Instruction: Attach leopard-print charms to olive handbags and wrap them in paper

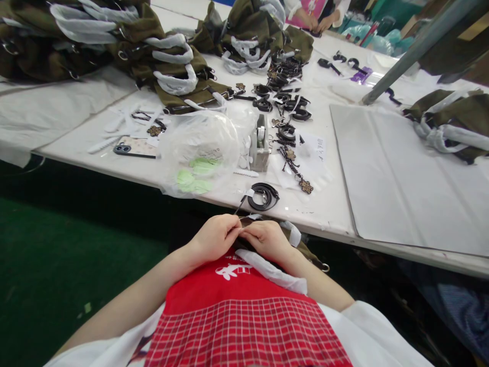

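An olive fabric bag [304, 251] rests in my lap below the table edge, mostly hidden by my hands and forearms. Its handle [269, 270], wrapped in white, lies across my red apron. My left hand [217, 235] pinches the bag's upper edge. Close beside it, my right hand [267, 238] is closed on the same edge, with the fingertips of both nearly meeting. What lies between the fingertips is too small to make out. Just beyond my hands, a coiled black strap [263, 197] with a white wrap sits at the table's edge.
A clear plastic bag [198, 148] with green pieces stands beside a tape dispenser [260, 145]. Left of them lies a phone [135, 147]. Black straps and flower charms [305, 185] spread behind. Olive bags [183, 66] pile up at the back. A metal pole [416, 56] slants at right above grey board [405, 178]. Another person's hands [319, 23] show far off.
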Demonstrator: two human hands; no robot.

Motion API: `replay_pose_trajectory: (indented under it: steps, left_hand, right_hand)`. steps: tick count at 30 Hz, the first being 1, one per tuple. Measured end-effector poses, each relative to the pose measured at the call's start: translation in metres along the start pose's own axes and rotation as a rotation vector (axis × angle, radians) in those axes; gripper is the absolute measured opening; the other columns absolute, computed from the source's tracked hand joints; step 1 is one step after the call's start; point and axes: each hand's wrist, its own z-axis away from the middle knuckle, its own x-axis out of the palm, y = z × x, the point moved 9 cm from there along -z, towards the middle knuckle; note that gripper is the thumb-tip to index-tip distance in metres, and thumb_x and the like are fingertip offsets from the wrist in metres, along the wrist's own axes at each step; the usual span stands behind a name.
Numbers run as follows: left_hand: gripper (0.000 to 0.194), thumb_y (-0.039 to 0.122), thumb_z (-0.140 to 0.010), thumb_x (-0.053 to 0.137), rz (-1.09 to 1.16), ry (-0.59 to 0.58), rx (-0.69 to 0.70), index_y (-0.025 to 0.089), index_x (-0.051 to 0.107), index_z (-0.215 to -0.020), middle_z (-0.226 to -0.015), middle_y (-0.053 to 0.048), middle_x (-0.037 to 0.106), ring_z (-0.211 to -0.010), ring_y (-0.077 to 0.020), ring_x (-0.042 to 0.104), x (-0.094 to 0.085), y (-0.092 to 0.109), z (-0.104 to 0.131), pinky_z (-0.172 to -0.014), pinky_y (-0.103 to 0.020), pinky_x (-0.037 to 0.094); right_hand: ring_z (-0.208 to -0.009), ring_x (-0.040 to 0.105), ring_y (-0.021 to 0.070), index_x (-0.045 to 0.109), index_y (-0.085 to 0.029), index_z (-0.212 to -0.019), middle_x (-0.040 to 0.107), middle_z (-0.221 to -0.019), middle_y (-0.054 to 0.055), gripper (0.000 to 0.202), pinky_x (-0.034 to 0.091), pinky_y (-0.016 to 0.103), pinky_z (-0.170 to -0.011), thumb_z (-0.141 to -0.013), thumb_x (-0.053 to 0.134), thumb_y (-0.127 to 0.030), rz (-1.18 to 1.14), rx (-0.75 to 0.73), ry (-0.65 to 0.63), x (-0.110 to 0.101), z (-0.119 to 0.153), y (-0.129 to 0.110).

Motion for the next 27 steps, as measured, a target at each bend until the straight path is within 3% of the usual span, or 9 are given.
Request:
replay_pose_trajectory:
  steps: [6,9,12,15,18,21,24,27]
  left_hand:
    - [0.019,0.019,-0.089,0.049,0.002,-0.005,0.003,0.018,0.058,-0.073,-0.071,-0.002,0.063,-0.067,-0.0157,0.057,0.002,0.000,0.000,-0.063,-0.026,0.041]
    - [0.020,0.023,-0.091,0.048,0.081,0.016,-0.006,0.019,0.059,-0.074,-0.073,-0.002,0.065,-0.069,-0.0156,0.059,-0.002,-0.001,-0.002,-0.065,-0.026,0.043]
    - [0.018,0.027,-0.091,0.047,0.114,0.160,-0.041,0.020,0.063,-0.092,-0.090,-0.004,0.068,-0.079,-0.0170,0.062,-0.017,-0.012,-0.005,-0.074,-0.028,0.048]
    - [0.023,0.029,-0.090,0.046,0.054,0.325,-0.192,0.018,0.061,-0.103,-0.101,-0.008,0.066,-0.085,-0.0202,0.062,-0.028,-0.042,-0.005,-0.082,-0.033,0.049]
    - [0.024,0.029,-0.087,0.045,0.065,0.271,-0.329,0.017,0.063,-0.098,-0.098,-0.010,0.067,-0.090,-0.0232,0.063,-0.015,-0.068,-0.007,-0.085,-0.037,0.049]
    - [0.025,0.030,-0.087,0.044,0.118,0.186,-0.344,0.017,0.064,-0.096,-0.100,-0.011,0.069,-0.094,-0.0250,0.064,-0.001,-0.073,-0.008,-0.087,-0.038,0.049]
    - [0.026,0.031,-0.086,0.044,0.128,0.159,-0.316,0.018,0.065,-0.092,-0.099,-0.011,0.070,-0.094,-0.0257,0.064,0.003,-0.067,-0.007,-0.086,-0.037,0.048]
    - [0.026,0.031,-0.086,0.043,0.124,0.138,-0.289,0.018,0.066,-0.089,-0.096,-0.010,0.071,-0.092,-0.0254,0.064,0.004,-0.062,-0.007,-0.084,-0.036,0.048]
  right_hand:
    - [-0.070,0.063,0.0153,0.071,-0.021,-0.081,0.073,-0.078,0.002,0.026,0.041,0.027,-0.065,-0.096,0.052,-0.030,0.027,0.020,-0.054,0.005,-0.001,0.001]
    - [-0.074,0.063,0.0153,0.071,-0.022,-0.091,0.072,-0.081,0.002,0.020,0.044,0.026,-0.069,-0.095,0.053,-0.029,-0.032,0.048,-0.043,-0.004,-0.001,0.001]
    - [-0.078,0.061,0.0163,0.064,-0.021,-0.112,0.069,-0.096,0.005,0.023,0.047,0.028,-0.073,-0.091,0.057,-0.027,-0.035,0.153,0.098,-0.030,-0.005,0.014]
    - [-0.091,0.060,0.0197,0.063,-0.020,-0.114,0.061,-0.112,0.009,0.029,0.048,0.032,-0.081,-0.086,0.058,-0.019,0.150,0.315,0.200,-0.049,-0.011,0.040]
    - [-0.111,0.053,0.0255,0.068,-0.017,-0.105,0.054,-0.124,0.013,0.031,0.045,0.036,-0.094,-0.077,0.058,-0.008,0.342,0.390,0.089,-0.042,-0.021,0.065]
    - [-0.120,0.047,0.0281,0.072,-0.017,-0.098,0.050,-0.130,0.014,0.029,0.043,0.038,-0.099,-0.076,0.057,-0.005,0.391,0.380,0.013,-0.032,-0.026,0.079]
    - [-0.122,0.046,0.0271,0.072,-0.019,-0.098,0.050,-0.131,0.013,0.026,0.041,0.040,-0.104,-0.079,0.058,-0.008,0.360,0.346,0.085,-0.037,-0.026,0.081]
    - [-0.127,0.043,0.0275,0.071,-0.019,-0.099,0.048,-0.134,0.013,0.021,0.038,0.043,-0.108,-0.082,0.060,-0.012,0.311,0.332,0.278,-0.058,-0.021,0.071]
